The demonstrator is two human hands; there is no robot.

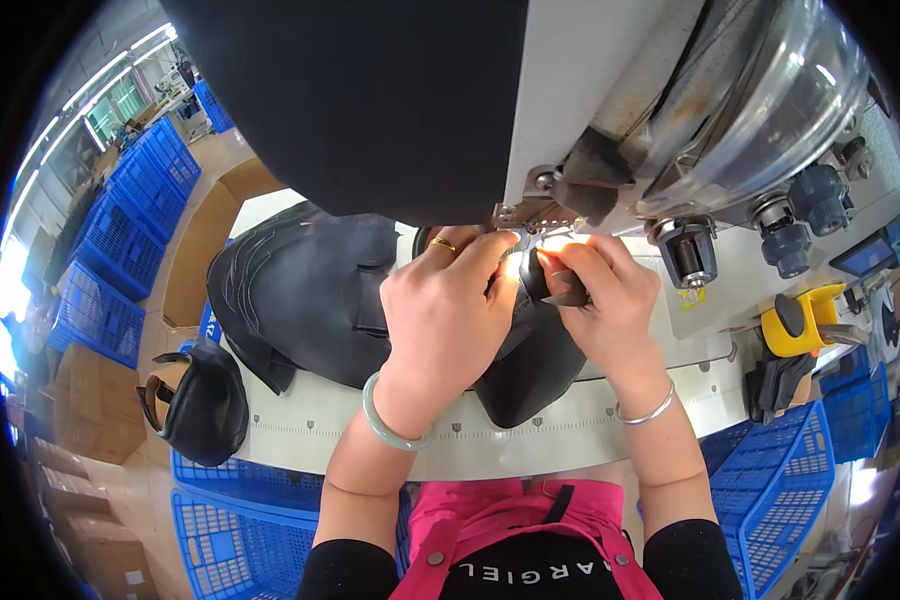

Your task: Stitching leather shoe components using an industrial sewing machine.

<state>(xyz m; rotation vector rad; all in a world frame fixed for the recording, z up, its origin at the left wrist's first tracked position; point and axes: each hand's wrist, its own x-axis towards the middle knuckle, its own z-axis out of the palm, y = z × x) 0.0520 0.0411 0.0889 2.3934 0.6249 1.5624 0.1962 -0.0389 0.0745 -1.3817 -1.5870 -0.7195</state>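
Under the lit needle area of a sewing machine (560,110), both my hands hold a black leather piece (532,370) whose lower flap hangs toward me. My left hand (445,310) is closed, thumb and fingers pinching the piece just left of the needle. On the other side my right hand (610,305) pinches the edge of the same piece. A small dark, shiny thing (567,290) lies against its fingers; I cannot make out what it is. More black leather pieces (305,285) lie on the table left of my left hand. Glare and fingers hide the stitching point.
A curved black leather piece (215,405) sits at the table's left edge (300,440). Right of the machine stands a yellow holder (820,315). Blue crates (240,540) are below the table, with another (780,490) at right and several stacked (120,240) at far left.
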